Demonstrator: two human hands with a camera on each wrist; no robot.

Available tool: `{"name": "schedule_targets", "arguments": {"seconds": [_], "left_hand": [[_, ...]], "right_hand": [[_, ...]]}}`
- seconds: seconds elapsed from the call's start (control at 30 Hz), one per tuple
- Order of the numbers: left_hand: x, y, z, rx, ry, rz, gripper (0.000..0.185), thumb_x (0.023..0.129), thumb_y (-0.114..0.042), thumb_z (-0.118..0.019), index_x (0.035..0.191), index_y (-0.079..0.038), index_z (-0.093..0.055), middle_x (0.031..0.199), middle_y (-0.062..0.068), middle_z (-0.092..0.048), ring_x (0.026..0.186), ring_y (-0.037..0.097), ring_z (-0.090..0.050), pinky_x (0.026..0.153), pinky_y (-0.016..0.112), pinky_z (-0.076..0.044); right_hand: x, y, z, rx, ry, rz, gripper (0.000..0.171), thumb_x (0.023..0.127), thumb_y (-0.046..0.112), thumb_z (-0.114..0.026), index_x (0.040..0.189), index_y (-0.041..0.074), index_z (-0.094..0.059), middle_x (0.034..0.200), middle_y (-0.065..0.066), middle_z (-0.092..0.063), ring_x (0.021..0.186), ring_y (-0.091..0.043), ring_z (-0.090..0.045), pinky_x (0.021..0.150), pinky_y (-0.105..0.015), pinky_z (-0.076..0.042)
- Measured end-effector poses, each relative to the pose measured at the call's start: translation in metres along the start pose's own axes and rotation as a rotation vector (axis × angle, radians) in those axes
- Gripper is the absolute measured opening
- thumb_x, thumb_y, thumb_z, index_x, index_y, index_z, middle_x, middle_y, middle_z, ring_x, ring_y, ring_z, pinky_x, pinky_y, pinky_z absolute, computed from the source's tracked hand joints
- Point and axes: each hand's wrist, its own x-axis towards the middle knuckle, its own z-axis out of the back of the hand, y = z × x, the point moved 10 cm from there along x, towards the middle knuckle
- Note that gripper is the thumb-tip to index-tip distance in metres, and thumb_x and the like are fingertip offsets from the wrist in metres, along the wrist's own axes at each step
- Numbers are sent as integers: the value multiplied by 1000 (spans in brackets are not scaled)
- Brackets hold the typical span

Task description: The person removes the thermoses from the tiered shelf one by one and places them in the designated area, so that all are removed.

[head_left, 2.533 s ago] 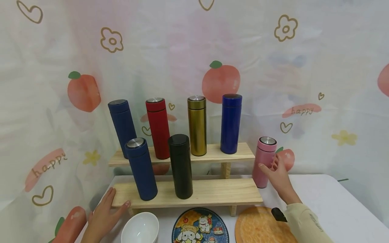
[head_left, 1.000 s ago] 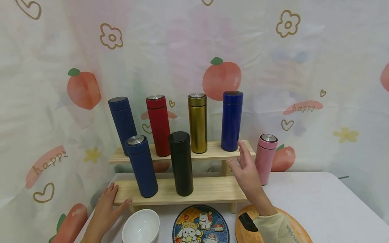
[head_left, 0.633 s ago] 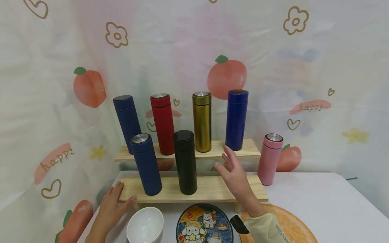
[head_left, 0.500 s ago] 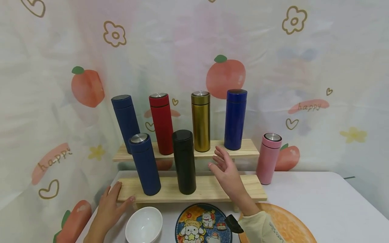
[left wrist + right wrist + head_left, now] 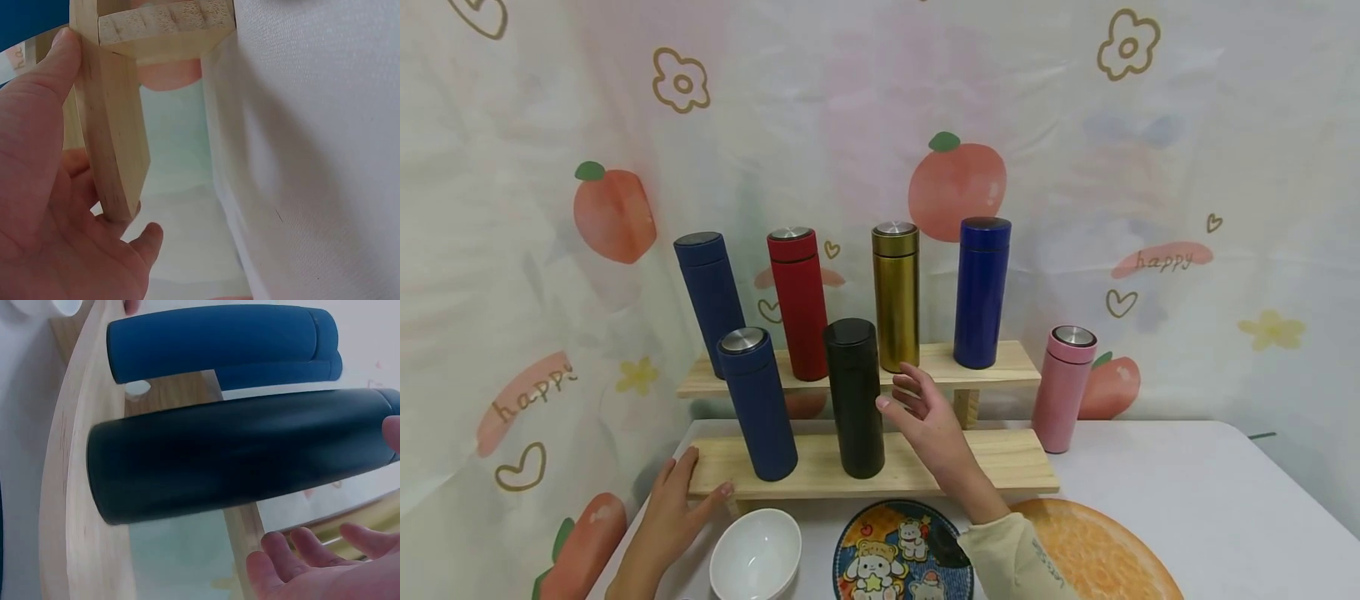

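Note:
A two-tier wooden shelf (image 5: 992,462) stands on a white table. On its lower board are a black flask (image 5: 853,400) and a navy flask (image 5: 758,408) with a silver lid. My right hand (image 5: 897,393) hovers open just right of the black flask, fingers spread, thumb toward its upper half. In the right wrist view the black flask (image 5: 237,456) fills the middle, with my fingers (image 5: 300,556) a small gap away from it. My left hand (image 5: 677,500) rests on the lower board's left end, thumb on the front edge; the left wrist view shows that board end (image 5: 115,125) against my palm.
The upper board carries navy (image 5: 709,292), red (image 5: 797,304), gold (image 5: 896,296) and blue (image 5: 981,292) flasks. A pink flask (image 5: 1064,390) stands on the table right of the shelf. In front lie a white bowl (image 5: 756,554), a cartoon plate (image 5: 891,562) and an orange mat (image 5: 1101,558).
My right hand left the pink flask and swept left across the shelf front, ending beside the black flask. My left hand stayed on the shelf's left end.

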Motion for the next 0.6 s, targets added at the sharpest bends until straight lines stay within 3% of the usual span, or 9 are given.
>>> {"name": "schedule_targets", "arguments": {"seconds": [0.13,0.4,0.6], "left_hand": [[-1,-3,0,3,-14,-39,93,100,-49,-74,156,16,-36,166,38,-27,154,62,-14,121,75,-19],[2,0,-1,66,23,18,98,100,-58,-70,158,13,-35,168,35,-26,156,57,-12,121,74,-18],[1,-3,3,88,-15,-18,93,100,-56,-71,155,13,-42,164,36,-34,154,59,-18,121,77,-16]], "right_hand": [[1,-4,-5,-8,4,-20,74,104,23,-70,166,5,-33,163,-24,-43,150,-41,-43,120,-59,-38],[4,-12,-16,-3,20,-40,76,102,26,-73,166,8,-35,161,-21,-46,148,-44,-45,119,-62,-39],[6,-16,-24,16,38,-42,73,102,23,-73,165,9,-38,160,-23,-46,144,-45,-49,117,-63,-41]]}}
